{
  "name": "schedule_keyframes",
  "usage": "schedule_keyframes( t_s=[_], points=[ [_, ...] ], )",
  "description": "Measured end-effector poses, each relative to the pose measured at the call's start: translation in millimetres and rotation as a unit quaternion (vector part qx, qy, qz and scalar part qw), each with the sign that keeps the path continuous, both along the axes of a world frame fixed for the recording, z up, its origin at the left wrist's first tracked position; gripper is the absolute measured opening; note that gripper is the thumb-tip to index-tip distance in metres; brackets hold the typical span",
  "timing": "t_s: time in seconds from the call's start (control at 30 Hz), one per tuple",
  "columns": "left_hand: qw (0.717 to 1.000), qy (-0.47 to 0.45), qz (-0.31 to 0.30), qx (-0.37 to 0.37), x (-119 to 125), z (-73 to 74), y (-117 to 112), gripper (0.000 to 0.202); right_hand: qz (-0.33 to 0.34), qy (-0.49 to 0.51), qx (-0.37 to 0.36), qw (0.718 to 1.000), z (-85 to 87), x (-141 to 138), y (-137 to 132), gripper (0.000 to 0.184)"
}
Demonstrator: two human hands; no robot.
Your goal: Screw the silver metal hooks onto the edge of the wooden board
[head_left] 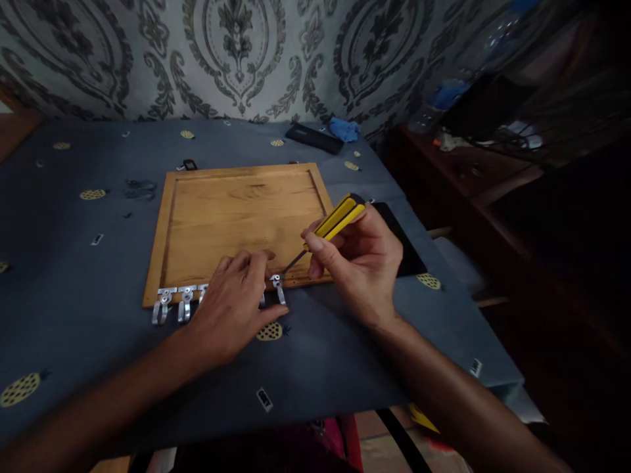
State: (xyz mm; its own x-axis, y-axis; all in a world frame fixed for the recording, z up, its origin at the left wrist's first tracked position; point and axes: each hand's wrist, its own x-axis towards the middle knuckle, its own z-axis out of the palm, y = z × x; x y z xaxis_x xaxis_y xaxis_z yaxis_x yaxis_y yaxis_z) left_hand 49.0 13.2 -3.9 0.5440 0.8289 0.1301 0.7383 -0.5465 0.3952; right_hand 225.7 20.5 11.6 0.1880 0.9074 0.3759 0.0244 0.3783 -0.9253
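Observation:
A framed wooden board [241,203] lies on the table, with several silver metal hooks [185,305] along its near edge. My left hand [234,305] rests over this edge, fingers on the wood and thumb stretched out beside the rightmost hook [279,286]; it covers some of the other hooks. A yellow and black screwdriver [340,218] is gripped in my right hand [367,266]. It slants down to the left, its tip at the top of the rightmost hook, where a small screw head shows. Whether tip and screw touch, I cannot tell.
A grey cloth with pineapple prints covers the table [73,276]. Behind the board lie a black case [314,138] and a crumpled blue cloth [344,129]. A flat black object [401,243] is beside my right hand. Dark hooks [139,189] lie at left.

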Motion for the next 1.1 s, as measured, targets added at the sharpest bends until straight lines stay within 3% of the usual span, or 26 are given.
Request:
schedule_keyframes(
  t_s=[0.53,0.77,1.0,1.1],
  points=[
    [1.0,0.005,0.005,-0.014,0.9,2.3,0.3,0.064,0.078,0.024,-0.057,0.995,-7.1,-1.8,-1.6,0.033],
    [1.0,0.0,0.012,-0.023,1.9,3.2,0.3,0.061,0.204,-0.044,-0.08,0.975,5.0,10.7,-4.2,0.023],
    [1.0,-0.002,0.0,-0.006,1.0,2.2,0.4,0.061,0.14,-0.035,-0.038,0.989,1.7,4.3,-4.6,0.026],
    [1.0,0.0,0.001,-0.004,1.3,1.9,0.5,0.063,0.156,0.001,-0.059,0.986,2.0,2.5,-4.8,0.032]
  ],
)
